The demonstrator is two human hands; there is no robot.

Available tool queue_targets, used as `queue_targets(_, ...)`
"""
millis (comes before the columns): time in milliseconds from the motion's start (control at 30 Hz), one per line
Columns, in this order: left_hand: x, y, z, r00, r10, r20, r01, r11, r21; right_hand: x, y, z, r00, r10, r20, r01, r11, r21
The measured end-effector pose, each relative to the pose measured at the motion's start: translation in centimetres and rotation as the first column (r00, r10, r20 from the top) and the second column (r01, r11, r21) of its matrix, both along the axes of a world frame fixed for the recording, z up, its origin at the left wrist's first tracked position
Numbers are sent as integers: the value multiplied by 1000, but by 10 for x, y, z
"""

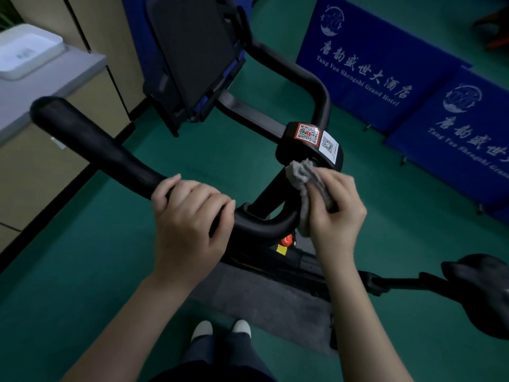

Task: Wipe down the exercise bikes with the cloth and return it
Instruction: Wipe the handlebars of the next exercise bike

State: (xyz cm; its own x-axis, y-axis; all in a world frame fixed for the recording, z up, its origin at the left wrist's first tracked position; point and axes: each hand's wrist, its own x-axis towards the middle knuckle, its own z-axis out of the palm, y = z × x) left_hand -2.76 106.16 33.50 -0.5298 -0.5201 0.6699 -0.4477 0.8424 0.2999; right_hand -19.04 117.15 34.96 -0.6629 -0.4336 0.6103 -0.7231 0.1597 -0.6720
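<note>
our left hand (pixel 190 216) has its grip curled round the black handlebar (pixel 91 144). our right hand (pixel 336 205), grip clamped on the grey cloth (pixel 300 175), presses it against the exercise bike (pixel 271 190) post, just below the qr stickers (pixel 316 137). beyond, blue banners (pixel 358 59) stand on the green floor (pixel 82 257).

Dim green floor (pixel 82 244), beige cabinets (pixel 41 166) left, blue hotel banners (pixel 366 64) right, grey mat (pixel 264 301) below.
</note>
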Motion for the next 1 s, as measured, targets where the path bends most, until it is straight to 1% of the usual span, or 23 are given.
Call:
queue_targets(167,-1,-1,-5,999,28,-31,-29,999,-31,-14,-3,-5,997,12,79,-10,999,-36)
queue_targets(300,-4,1,-6,998,62,-26,-63,997,-50,-11,7,-17,997,63,47,-59,996,-72)
queue_targets(400,-5,3,-4,996,83,-14,-83,995,-53,-28,-2,-17,997,51,65,-44,994,-101)
queue_targets(500,-5,3,-4,996,92,-2,-92,995,-46,-39,-9,-19,991,28,131,-12,992,-123)
queue_targets(700,-7,7,-1,992,129,4,-129,992,-16,-18,11,-32,950,115,289,-57,978,-201)
queue_targets(833,-8,11,2,990,142,16,-142,990,6,-33,2,-26,916,62,396,31,974,-226)
queue_targets(1000,-8,14,4,985,165,43,-167,986,29,-16,5,-30,888,95,450,14,972,-234)
